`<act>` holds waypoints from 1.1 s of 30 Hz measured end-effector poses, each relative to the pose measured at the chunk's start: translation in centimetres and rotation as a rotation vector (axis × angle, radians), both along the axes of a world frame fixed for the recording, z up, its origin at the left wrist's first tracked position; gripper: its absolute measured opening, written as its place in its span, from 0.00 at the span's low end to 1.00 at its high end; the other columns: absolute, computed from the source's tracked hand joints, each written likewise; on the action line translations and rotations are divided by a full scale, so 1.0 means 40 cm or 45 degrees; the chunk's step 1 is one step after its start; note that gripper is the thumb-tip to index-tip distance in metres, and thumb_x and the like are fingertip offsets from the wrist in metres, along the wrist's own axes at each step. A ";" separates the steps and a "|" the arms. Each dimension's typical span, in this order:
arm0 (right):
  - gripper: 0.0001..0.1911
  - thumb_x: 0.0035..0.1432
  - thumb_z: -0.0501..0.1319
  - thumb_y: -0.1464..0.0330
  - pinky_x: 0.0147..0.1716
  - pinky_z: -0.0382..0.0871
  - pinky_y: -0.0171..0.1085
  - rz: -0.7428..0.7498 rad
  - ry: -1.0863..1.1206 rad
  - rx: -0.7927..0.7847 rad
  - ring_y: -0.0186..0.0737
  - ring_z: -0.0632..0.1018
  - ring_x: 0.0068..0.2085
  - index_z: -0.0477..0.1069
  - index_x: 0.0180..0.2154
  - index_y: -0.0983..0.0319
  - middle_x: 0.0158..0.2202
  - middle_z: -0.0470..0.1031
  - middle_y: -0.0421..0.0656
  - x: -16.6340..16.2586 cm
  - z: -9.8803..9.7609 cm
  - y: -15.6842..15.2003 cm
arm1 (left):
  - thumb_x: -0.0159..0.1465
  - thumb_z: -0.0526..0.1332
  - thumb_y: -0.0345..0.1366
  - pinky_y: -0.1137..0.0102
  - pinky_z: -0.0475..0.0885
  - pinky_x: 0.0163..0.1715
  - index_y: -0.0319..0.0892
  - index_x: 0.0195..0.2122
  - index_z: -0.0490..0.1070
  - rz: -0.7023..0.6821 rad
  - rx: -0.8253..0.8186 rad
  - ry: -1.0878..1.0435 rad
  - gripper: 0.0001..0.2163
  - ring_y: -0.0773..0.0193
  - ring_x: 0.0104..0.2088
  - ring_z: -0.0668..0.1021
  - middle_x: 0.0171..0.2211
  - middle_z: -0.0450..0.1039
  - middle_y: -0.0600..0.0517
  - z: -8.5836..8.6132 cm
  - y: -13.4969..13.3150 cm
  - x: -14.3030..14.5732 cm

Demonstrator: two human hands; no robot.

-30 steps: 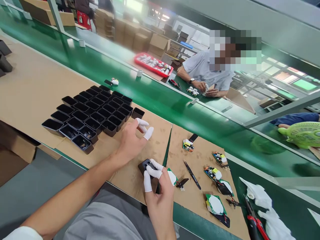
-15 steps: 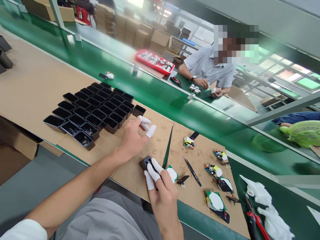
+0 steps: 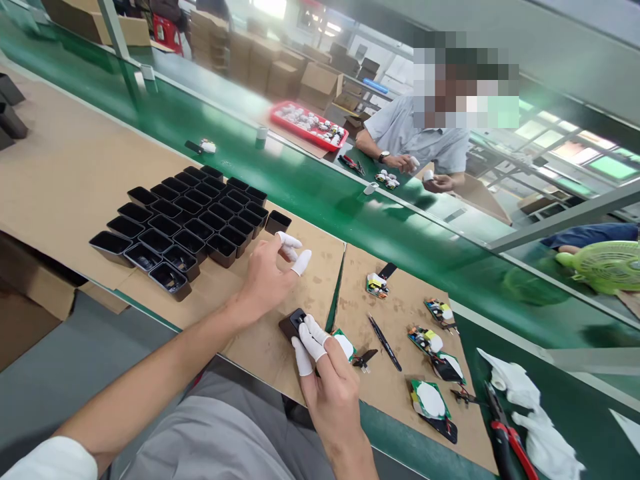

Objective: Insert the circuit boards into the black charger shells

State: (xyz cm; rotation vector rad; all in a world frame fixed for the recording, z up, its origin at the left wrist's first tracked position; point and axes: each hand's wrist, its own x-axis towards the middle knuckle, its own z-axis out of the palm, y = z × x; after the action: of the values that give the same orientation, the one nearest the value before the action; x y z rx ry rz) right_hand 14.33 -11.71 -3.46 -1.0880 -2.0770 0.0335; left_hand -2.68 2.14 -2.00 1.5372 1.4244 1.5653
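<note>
White finger cots cover the fingertips of both my hands. My left hand (image 3: pixel 267 277) hovers over the cardboard with thumb and fingers apart and nothing between them. Close to the bench's near edge, a small black plastic case (image 3: pixel 293 325) rests on the cardboard. My right hand (image 3: pixel 327 373) grips that case at its right end, thumb along the near side and fingertips at the opening. What lies inside the case is mostly hidden by the fingers. Beside this hand lies a circuit board with a white pad (image 3: pixel 344 345), partly covered by it.
Rows of open black cases (image 3: pixel 190 217) stand left. To the right lie tweezers (image 3: pixel 385 342), several circuit boards (image 3: pixel 429 401), red-handled pliers (image 3: pixel 507 430) and crumpled white material (image 3: pixel 543 427). Beyond the green conveyor belt (image 3: pixel 310 200), a co-worker (image 3: pixel 417 137) sits near a red tray (image 3: pixel 310 127).
My right hand has shifted slightly right and down, its fingertips drawn toward the case's right end. My left hand stays put. The board and white pieces on the belt have moved left.
</note>
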 end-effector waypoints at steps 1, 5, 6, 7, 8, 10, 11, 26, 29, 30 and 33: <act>0.33 0.74 0.65 0.83 0.61 0.87 0.52 -0.009 -0.001 -0.004 0.56 0.88 0.61 0.72 0.74 0.59 0.60 0.85 0.58 -0.002 0.000 -0.001 | 0.68 0.73 0.35 0.59 0.76 0.48 0.49 0.42 0.76 0.001 0.002 0.002 0.06 0.57 0.37 0.84 0.33 0.83 0.56 0.000 0.000 0.000; 0.30 0.75 0.63 0.83 0.57 0.88 0.52 -0.036 -0.044 -0.045 0.56 0.88 0.60 0.73 0.72 0.60 0.55 0.86 0.56 -0.012 -0.017 0.001 | 0.69 0.73 0.35 0.59 0.76 0.50 0.49 0.43 0.77 -0.004 0.004 0.015 0.06 0.57 0.38 0.84 0.33 0.83 0.56 -0.001 0.000 -0.002; 0.29 0.75 0.62 0.83 0.56 0.89 0.51 -0.035 -0.063 -0.057 0.55 0.88 0.60 0.75 0.71 0.60 0.53 0.86 0.55 -0.014 -0.022 0.003 | 0.69 0.72 0.35 0.59 0.76 0.50 0.49 0.43 0.77 -0.006 0.004 0.018 0.06 0.57 0.38 0.84 0.33 0.83 0.56 -0.002 0.000 -0.003; 0.27 0.75 0.61 0.83 0.55 0.89 0.51 -0.034 -0.078 -0.065 0.55 0.88 0.59 0.76 0.69 0.59 0.51 0.86 0.54 -0.015 -0.026 0.006 | 0.69 0.72 0.35 0.59 0.76 0.50 0.49 0.43 0.77 -0.009 0.003 0.020 0.06 0.57 0.38 0.84 0.33 0.83 0.56 -0.002 0.000 -0.004; 0.26 0.75 0.62 0.83 0.55 0.89 0.51 -0.033 -0.089 -0.071 0.56 0.88 0.59 0.78 0.68 0.59 0.49 0.86 0.53 -0.016 -0.029 0.008 | 0.69 0.72 0.35 0.59 0.76 0.50 0.49 0.43 0.77 -0.011 0.003 0.022 0.06 0.57 0.38 0.84 0.33 0.83 0.56 -0.003 0.000 -0.004; 0.24 0.75 0.62 0.82 0.55 0.89 0.50 -0.032 -0.092 -0.068 0.56 0.88 0.59 0.79 0.65 0.60 0.49 0.86 0.52 -0.015 -0.029 0.013 | 0.69 0.72 0.35 0.59 0.76 0.49 0.49 0.43 0.77 -0.012 0.007 0.023 0.05 0.56 0.38 0.84 0.33 0.83 0.56 -0.003 0.001 -0.004; 0.23 0.75 0.62 0.81 0.55 0.89 0.50 -0.034 -0.087 -0.061 0.55 0.89 0.59 0.80 0.65 0.60 0.49 0.86 0.53 -0.015 -0.027 0.014 | 0.69 0.72 0.34 0.59 0.76 0.49 0.49 0.42 0.77 -0.009 0.010 0.023 0.06 0.56 0.37 0.84 0.33 0.83 0.56 -0.003 0.001 -0.004; 0.21 0.74 0.65 0.80 0.54 0.88 0.49 -0.076 0.186 -0.158 0.54 0.89 0.56 0.84 0.60 0.55 0.47 0.88 0.50 -0.032 -0.048 0.014 | 0.71 0.71 0.37 0.59 0.75 0.51 0.47 0.44 0.78 -0.018 0.007 0.029 0.04 0.58 0.38 0.84 0.33 0.83 0.56 0.004 -0.002 -0.007; 0.15 0.75 0.67 0.75 0.56 0.88 0.48 -0.152 0.326 -0.206 0.52 0.90 0.56 0.85 0.56 0.54 0.51 0.88 0.50 -0.043 -0.046 0.016 | 0.70 0.72 0.36 0.59 0.75 0.51 0.47 0.43 0.78 -0.017 0.018 0.031 0.05 0.58 0.37 0.84 0.33 0.83 0.56 0.003 -0.001 -0.008; 0.14 0.77 0.67 0.73 0.55 0.89 0.46 -0.203 0.419 -0.239 0.50 0.90 0.55 0.84 0.57 0.54 0.52 0.88 0.49 -0.048 -0.042 0.012 | 0.70 0.72 0.36 0.59 0.75 0.50 0.47 0.43 0.78 -0.011 0.020 0.031 0.05 0.58 0.37 0.84 0.33 0.83 0.56 0.003 0.000 -0.008; 0.11 0.78 0.69 0.63 0.51 0.91 0.42 -0.386 1.080 -0.546 0.44 0.91 0.52 0.83 0.57 0.53 0.53 0.89 0.45 -0.065 -0.023 -0.014 | 0.69 0.72 0.37 0.59 0.76 0.50 0.47 0.43 0.78 0.004 0.016 0.031 0.05 0.57 0.38 0.84 0.33 0.84 0.55 0.002 0.002 -0.009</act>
State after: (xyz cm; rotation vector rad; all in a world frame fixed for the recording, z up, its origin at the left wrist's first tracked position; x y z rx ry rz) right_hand 11.74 -12.25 -4.37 -1.3251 -1.1525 0.6923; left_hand -3.04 2.22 -1.93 1.5673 1.4339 1.5653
